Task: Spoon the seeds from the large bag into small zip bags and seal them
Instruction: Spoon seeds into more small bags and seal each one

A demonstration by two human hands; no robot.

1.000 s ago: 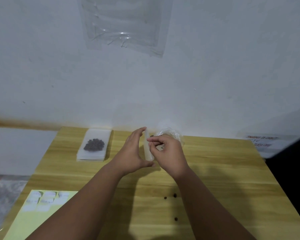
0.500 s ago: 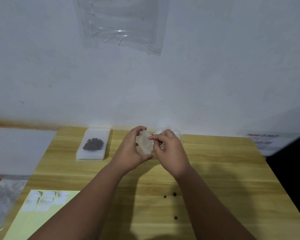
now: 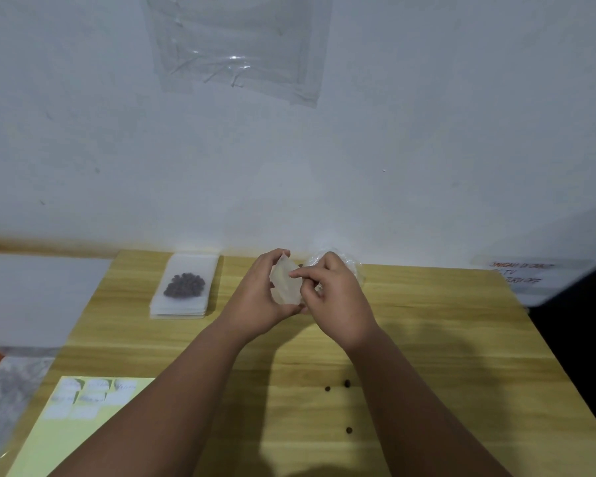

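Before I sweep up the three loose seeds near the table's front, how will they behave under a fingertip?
The loose seeds look small and roundish, so they will probably roll rather than slide. They lie apart on a smooth wooden table, so a sweep may scatter them. Being tiny, they are likely hard to pinch.

Matt wood-grain table (image 3: 427, 339); translucent plastic small zip bag (image 3: 284, 284).

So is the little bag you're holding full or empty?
Empty, it seems: the small zip bag looks clear all through, with nothing dark inside.
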